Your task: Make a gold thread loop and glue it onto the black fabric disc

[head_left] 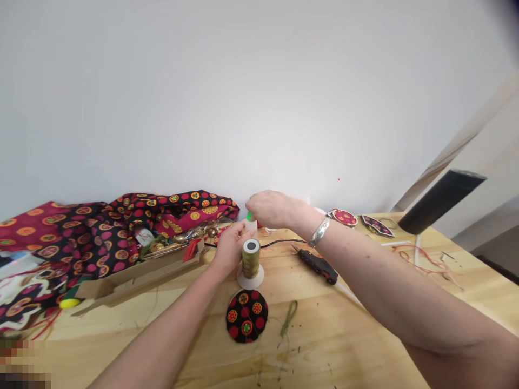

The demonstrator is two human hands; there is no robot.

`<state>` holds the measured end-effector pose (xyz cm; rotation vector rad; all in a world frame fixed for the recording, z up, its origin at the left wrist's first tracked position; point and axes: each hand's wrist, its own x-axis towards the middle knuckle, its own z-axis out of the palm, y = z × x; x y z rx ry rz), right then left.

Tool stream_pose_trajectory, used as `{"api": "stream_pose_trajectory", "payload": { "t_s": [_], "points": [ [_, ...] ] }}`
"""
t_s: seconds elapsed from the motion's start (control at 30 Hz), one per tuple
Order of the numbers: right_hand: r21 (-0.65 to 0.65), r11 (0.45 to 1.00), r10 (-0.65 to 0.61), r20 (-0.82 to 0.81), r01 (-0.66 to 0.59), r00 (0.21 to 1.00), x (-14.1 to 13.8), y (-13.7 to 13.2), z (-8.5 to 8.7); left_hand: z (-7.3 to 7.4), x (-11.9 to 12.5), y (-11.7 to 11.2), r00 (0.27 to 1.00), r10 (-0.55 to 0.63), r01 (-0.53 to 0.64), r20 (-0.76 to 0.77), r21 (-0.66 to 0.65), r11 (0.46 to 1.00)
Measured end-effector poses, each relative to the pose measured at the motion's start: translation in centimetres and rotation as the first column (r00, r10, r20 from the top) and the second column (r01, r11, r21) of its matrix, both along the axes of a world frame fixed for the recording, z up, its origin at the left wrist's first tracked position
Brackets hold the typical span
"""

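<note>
— Where is the bottle (252,226), and why two hands?
— Toward the table's (344,346) back edge, behind a spool (251,263). The left hand (229,246) wraps its side, apparently to steady it; the right hand (273,209) is closed over its green cap (248,216), seemingly for grip.
— Its look?
— White and slim, bright green on top, base hidden by the olive thread.
— And around it?
— A round patterned patch (246,316) lies in front of the spool. A glue gun (318,266) rests toward the table's right edge, perhaps kept within reach; patterned cloth (109,229) heaps along the back edge, leftward, likely pushed aside.
</note>
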<state>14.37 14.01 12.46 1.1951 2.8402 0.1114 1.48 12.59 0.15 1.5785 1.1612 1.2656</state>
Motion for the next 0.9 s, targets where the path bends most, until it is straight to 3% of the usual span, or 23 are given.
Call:
{"api": "stream_pose_trajectory", "payload": {
  "t_s": [0.2, 0.4, 0.57, 0.7, 0.8, 0.9],
  "points": [
    [-0.009, 0.999, 0.053, 0.089, -0.053, 0.995, -0.3, 0.0, 0.9, 0.5, -0.1, 0.0, 0.999, 0.001, 0.001, -0.052, 0.022, 1.0],
    [-0.024, 0.996, 0.086, 0.104, -0.084, 0.991, -0.6, 0.2, 0.3, 0.7, -0.5, 0.3, 0.997, -0.036, 0.039, -0.068, 0.032, 0.999],
    [-0.041, 0.998, -0.054, 0.075, 0.057, 0.996, -0.3, 0.6, 0.2, 0.8, -0.5, 0.3, 0.997, -0.058, 0.058, -0.057, -0.003, 0.998],
    [0.046, 0.975, -0.215, -0.025, 0.216, 0.976, 1.3, -2.7, 0.0, 0.6, -0.2, 0.0, 0.998, -0.053, 0.052, -0.02, -0.026, 0.998],
    [0.071, 0.959, -0.26, -0.171, 0.275, 0.951, 2.0, -7.9, -2.9, 0.7, 0.0, -0.2, 0.999, -0.031, 0.031, 0.015, -0.039, 0.999],
    [-0.019, 0.994, -0.113, -0.205, 0.111, 0.972, 1.5, -13.2, -8.2, 1.1, 0.0, 0.6, 0.999, 0.026, -0.024, 0.043, -0.038, 0.999]
  ]
}}
